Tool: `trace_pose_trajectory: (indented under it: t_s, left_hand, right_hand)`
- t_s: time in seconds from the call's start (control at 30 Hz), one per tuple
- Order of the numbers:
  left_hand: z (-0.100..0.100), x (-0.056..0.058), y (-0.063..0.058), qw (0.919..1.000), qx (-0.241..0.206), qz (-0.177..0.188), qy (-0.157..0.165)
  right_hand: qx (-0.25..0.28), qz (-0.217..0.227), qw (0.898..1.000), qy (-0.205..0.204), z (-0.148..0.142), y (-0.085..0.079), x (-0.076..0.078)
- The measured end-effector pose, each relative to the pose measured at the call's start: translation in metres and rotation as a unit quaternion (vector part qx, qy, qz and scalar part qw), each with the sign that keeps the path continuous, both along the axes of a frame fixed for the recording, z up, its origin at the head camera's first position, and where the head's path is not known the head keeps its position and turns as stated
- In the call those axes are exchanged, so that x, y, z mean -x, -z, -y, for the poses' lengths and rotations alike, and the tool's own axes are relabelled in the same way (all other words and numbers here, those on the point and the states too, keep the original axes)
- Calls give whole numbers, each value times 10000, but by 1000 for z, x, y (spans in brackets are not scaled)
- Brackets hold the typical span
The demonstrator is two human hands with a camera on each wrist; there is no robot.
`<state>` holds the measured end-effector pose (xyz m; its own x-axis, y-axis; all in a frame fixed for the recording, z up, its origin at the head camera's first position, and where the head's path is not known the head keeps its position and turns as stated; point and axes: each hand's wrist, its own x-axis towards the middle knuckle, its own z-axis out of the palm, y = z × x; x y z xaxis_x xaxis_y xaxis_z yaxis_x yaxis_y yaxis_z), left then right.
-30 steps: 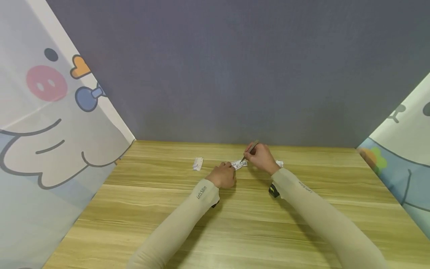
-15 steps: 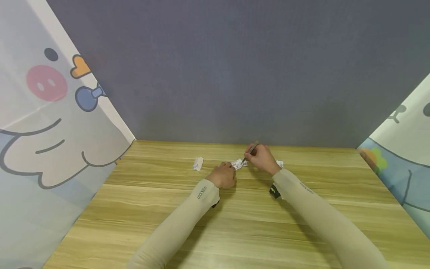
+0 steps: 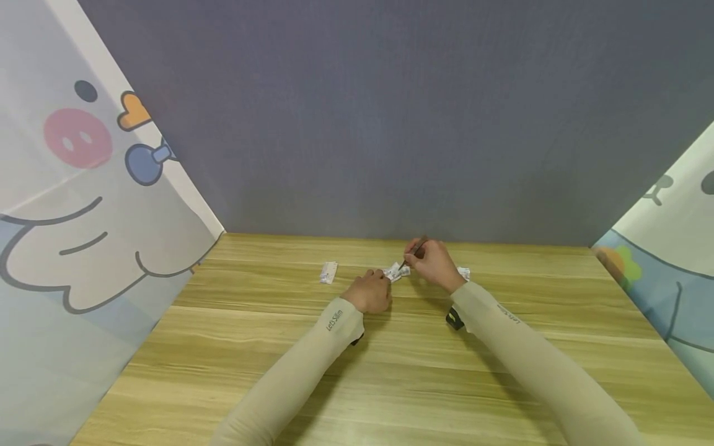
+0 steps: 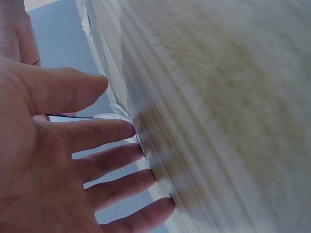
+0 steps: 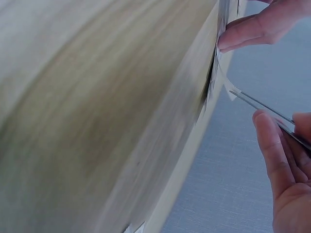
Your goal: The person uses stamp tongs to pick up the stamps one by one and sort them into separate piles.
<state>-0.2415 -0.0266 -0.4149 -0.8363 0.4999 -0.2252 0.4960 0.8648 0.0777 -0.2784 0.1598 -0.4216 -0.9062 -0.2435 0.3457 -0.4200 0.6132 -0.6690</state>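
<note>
A small white printed sheet (image 3: 395, 272) lies on the wooden table, between my two hands. My left hand (image 3: 369, 293) rests on its near left part, with straight, slightly spread fingertips pressing down. In the right wrist view, metal tweezers (image 5: 300, 139) sit between the thumb and fingers of my right hand (image 3: 437, 265). Their tips meet a thin white flap (image 5: 226, 80) that curves up off the table. The left wrist view shows the same raised, curled edge beyond my index finger. Small print on the sheet is too small to read.
A second white printed piece (image 3: 328, 272) lies to the left on the wooden table (image 3: 390, 384). Another white piece (image 3: 464, 272) shows partly behind my right wrist. A grey panel (image 3: 357, 124) stands along the table's back edge, with cartoon-printed sheets on both sides.
The tweezers have shifted slightly, and the white flap at their tips has lifted and changed shape, standing more apart from the piece beneath. My left hand has stayed in place.
</note>
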Motion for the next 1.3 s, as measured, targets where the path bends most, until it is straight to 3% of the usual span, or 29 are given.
trace_pose_trajectory:
  t_s: [0.33, 1.03, 1.3]
  left_hand:
    - [-2, 0, 0, 10000, 31, 11, -4]
    - [0, 0, 3, 10000, -79, 30, -24]
    - [0, 0, 5, 9999, -53, 32, -94]
  right_hand:
    - [49, 220, 9997, 128, -2, 0, 2]
    - [127, 99, 9998, 82, -3, 0, 0]
    - [54, 154, 9996, 248, -5, 1, 0]
